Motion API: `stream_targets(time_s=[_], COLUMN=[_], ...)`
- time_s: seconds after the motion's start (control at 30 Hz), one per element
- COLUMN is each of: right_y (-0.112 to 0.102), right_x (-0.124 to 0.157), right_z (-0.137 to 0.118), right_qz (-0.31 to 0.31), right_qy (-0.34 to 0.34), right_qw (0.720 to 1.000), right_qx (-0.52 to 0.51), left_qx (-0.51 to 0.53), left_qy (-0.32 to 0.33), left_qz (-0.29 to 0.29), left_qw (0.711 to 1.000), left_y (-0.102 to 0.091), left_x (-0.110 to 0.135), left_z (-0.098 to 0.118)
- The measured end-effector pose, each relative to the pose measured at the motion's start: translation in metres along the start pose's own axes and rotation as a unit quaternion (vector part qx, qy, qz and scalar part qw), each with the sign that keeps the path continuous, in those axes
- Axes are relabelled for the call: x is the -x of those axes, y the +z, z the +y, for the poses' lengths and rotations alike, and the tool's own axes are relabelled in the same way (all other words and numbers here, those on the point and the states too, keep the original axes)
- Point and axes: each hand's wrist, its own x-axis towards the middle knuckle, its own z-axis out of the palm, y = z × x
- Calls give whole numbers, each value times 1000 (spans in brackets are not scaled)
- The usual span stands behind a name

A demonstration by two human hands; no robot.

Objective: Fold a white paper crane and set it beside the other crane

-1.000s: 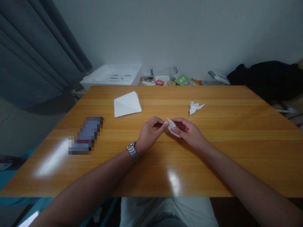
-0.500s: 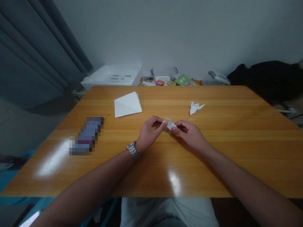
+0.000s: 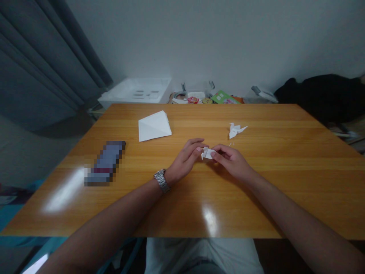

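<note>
A small piece of folded white paper [image 3: 208, 153] is pinched between the thumb and fingers of my right hand [image 3: 232, 161], just above the middle of the table. My left hand [image 3: 185, 158], a metal watch on its wrist, is at the paper's left side. Its fingers are stretched out and its thumb tip is close to the paper; whether they touch is hard to make out. Beyond my right hand stands a folded paper crane [image 3: 235, 130], with tiny white scraps in front of it.
A stack of white paper sheets [image 3: 154, 126] lies at the back left of the wooden table [image 3: 285, 152]. A pixelated phone-like object [image 3: 107, 161] is at the left. Behind the table are a white plastic tray [image 3: 137, 89], a green packet [image 3: 224, 97] and a black cloth [image 3: 322, 93].
My left fingers have opened from their pinch and straightened. The folded paper has turned and moved slightly right, staying in my right hand. The crane and the sheets have not moved.
</note>
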Motion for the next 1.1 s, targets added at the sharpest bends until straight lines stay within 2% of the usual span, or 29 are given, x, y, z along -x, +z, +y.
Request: stream_targets(time_s=[0.17,0.37,0.47,0.67,0.9,1.1], right_y=[-5,-3,-1,0,-2,-5], right_x=[-1,-1,0,1,0,-1], right_z=[4,6,5,5,4,1], right_qz=[13,25,27,11,54,55], right_qy=[11,26,33,38,37,46], right_qw=[1000,999,999,999,998,997], right_qx=[14,3,-13,-21,17,25], left_qx=[-2,37,45,-6,-61,-78], left_qy=[-25,-97,-115,-110,-92,-95], left_qz=[14,-41,-48,-21,3,14], left_qw=[1000,994,991,994,994,992], left_y=[1,3,3,1,-1,-3], left_x=[-1,0,1,0,-2,-3], left_z=[1,6,7,10,11,8])
